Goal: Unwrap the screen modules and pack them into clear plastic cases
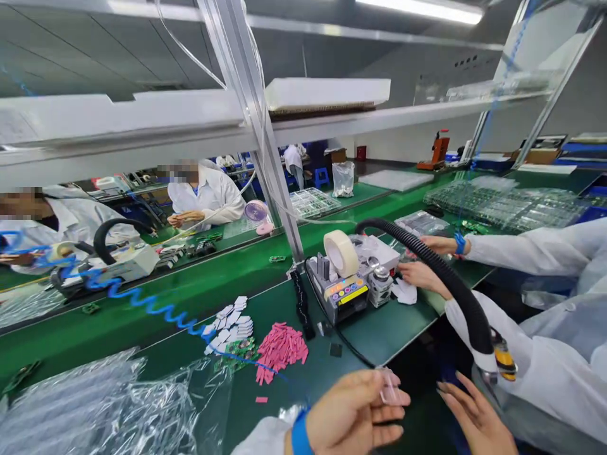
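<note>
My left hand (353,411), with a blue band at the wrist, pinches a small clear plastic piece (389,387) between thumb and index finger. The other fingers of that hand are loosely stretched out. To its right is my right hand (477,417), fingers apart and holding nothing. Beyond my left hand, a pile of pink strips (283,349) lies on the green mat (303,388). One loose pink strip (261,399) lies nearer to me. White pieces (232,322) are heaped behind the pink pile, beside green circuit boards (241,351).
A tape dispenser (348,300) carries a cream roll (341,253). A black flexible hose (436,272) arches over the right side. A co-worker's hands (424,278) are near a white cloth (404,292). Clear plastic bags (156,411) cover the left; a blue coiled hose (142,300) crosses above the bench.
</note>
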{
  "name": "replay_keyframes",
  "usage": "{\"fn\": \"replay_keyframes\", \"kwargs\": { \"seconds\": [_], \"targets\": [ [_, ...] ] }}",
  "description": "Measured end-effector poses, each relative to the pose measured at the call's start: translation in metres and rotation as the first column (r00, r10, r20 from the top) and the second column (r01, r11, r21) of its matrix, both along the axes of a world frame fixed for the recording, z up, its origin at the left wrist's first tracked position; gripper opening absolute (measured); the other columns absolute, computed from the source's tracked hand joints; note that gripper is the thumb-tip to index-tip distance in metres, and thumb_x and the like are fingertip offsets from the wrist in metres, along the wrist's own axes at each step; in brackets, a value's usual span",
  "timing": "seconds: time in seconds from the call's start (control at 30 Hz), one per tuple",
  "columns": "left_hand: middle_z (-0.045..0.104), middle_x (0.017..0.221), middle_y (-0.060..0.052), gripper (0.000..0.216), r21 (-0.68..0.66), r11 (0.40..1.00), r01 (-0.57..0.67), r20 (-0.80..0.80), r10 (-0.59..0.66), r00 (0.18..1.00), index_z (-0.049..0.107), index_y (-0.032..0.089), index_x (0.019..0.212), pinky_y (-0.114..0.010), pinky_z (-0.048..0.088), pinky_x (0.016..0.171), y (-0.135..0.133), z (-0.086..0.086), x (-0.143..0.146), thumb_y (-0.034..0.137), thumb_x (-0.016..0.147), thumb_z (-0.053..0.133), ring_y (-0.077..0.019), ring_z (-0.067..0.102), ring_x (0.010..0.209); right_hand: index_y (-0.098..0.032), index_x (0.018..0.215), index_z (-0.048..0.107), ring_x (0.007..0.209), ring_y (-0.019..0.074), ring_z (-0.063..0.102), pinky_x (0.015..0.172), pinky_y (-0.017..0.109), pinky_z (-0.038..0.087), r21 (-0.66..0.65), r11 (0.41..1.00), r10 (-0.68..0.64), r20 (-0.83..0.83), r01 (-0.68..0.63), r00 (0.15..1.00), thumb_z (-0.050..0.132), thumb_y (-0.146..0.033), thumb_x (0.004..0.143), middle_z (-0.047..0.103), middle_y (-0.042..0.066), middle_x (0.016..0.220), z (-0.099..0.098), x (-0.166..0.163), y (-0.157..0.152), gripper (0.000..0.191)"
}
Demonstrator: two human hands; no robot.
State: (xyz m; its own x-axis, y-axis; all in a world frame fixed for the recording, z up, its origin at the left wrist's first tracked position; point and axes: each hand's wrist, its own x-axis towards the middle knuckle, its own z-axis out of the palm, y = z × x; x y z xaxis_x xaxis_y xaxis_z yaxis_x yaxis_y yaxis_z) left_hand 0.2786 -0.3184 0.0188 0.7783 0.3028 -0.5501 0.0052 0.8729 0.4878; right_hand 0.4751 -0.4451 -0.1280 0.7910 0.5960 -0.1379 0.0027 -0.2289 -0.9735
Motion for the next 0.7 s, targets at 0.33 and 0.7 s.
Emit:
{"fn": "replay_keyframes", "kwargs": {
  "seconds": [0.33,0.7],
  "targets": [
    [0.058,0.122,-0.011,0.029,0.103,0.985,-0.135,0.298,0.099,0.949,0.073,0.015,0.083,-0.036,0.039,0.097,-0.014,0.01,-0.088,0.033,0.061,0.078,-0.0254,0.053,0.112,-0.028,0.139,0.027,0.089,0.0165,0.068,0.084,0.029,0.054,-0.028,0.755,0.426,0.781,-0.655,0.457,0.053,-0.037,0.088,0.073,0.0,0.095,0.129,-0.101,0.047,0.058],
    [0.064,0.104,-0.01,0.032,0.09,0.963,-0.254,0.423,0.194,0.885,0.075,0.018,0.079,-0.03,0.043,0.09,-0.009,0.024,-0.151,0.042,0.057,0.078,-0.0244,0.056,0.106,-0.028,0.115,0.049,0.076,0.0165,0.065,0.063,0.026,0.055,0.069,0.602,0.403,0.834,-0.795,0.378,0.043,-0.049,0.09,0.07,0.001,0.079,0.169,-0.176,0.083,0.033]
  ]
}}
